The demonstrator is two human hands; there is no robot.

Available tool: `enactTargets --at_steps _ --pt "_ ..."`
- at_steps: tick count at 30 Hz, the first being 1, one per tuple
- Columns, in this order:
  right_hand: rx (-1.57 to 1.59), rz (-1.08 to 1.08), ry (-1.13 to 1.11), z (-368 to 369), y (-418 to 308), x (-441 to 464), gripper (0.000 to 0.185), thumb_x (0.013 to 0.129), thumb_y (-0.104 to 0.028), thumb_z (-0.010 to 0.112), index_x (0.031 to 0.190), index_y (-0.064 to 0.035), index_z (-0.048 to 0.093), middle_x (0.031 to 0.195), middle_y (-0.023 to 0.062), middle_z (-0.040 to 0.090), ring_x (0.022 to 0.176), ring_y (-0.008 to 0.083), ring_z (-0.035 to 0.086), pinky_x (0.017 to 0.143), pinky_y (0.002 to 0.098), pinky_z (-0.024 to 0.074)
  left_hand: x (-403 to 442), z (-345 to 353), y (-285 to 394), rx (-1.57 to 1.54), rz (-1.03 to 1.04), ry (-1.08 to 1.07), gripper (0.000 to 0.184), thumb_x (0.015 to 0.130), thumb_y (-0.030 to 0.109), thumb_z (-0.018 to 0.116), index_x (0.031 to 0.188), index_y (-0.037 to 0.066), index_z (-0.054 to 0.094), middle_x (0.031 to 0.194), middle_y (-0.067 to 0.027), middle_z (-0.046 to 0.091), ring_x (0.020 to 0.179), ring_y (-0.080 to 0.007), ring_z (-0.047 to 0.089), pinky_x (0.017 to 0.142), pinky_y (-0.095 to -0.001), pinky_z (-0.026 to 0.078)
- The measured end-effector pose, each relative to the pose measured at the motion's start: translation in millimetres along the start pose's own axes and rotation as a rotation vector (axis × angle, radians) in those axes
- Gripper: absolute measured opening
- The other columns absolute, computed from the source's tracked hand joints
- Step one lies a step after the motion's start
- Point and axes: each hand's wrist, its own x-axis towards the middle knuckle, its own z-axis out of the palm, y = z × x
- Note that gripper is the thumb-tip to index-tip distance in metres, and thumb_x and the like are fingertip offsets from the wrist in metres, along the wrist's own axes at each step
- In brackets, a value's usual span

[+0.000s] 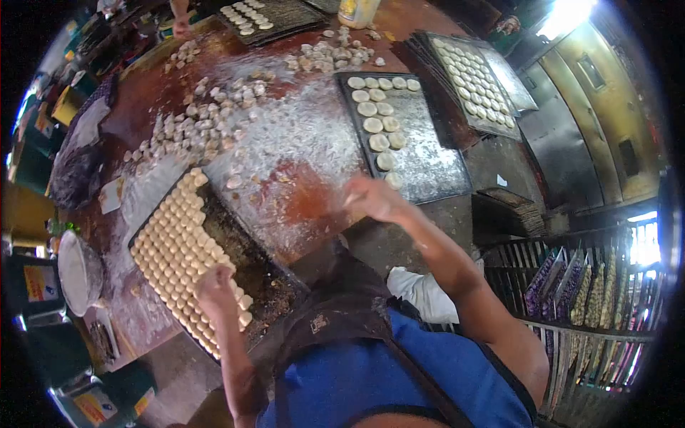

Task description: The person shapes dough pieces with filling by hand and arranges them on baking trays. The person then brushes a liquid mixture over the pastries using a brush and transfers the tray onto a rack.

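My left hand (216,284) reaches down over a dark tray of dough balls (175,239), its fingers curled in among them. Whatever those fingers grip is hidden from above. Closely packed rows fill the tray's left part, while dark bare metal shows along its right. My right hand (377,200) hovers by the near left corner of a metal baking sheet (435,153). Its fingers are bent together and somewhat blurred, with a small pale bit at the tips that I cannot make out. Flattened dough rounds (372,125) line that sheet's left side and far edge.
Loose floured dough pieces (207,118) are scattered over the flour-dusted red table (307,189). A filled tray of rounds (474,82) rests at the right on stacked trays. A white basin (78,272) stands left. Across the table is another person's hand (181,27).
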Motion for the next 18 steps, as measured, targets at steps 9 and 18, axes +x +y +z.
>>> enactTargets --at_steps 9,18 --pt "-0.496 -0.178 0.411 -19.6 124.3 25.2 0.038 0.087 -0.03 0.066 0.112 -0.0021 0.062 0.127 0.0201 0.059 0.12 0.0368 0.054 0.106 0.0428 0.0373 55.8 38.7 105.0 -1.19 -0.432 -0.132 0.023 0.098 0.011 0.053 0.116 -0.002 0.061 0.111 -0.0117 0.063 0.088 -0.0189 0.064 0.086 -0.0291 0.056" --pt "-0.299 -0.473 0.128 -6.1 45.4 108.4 0.03 0.085 -0.017 0.064 0.11 -0.0009 0.063 0.116 0.0184 0.063 0.116 0.0343 0.056 0.099 0.0463 0.0432 30.4 60.5 144.8 -1.211 -0.779 -0.245 0.025 0.093 0.004 0.058 0.116 -0.005 0.061 0.102 -0.0069 0.063 0.087 -0.0138 0.063 0.078 -0.0277 0.055"
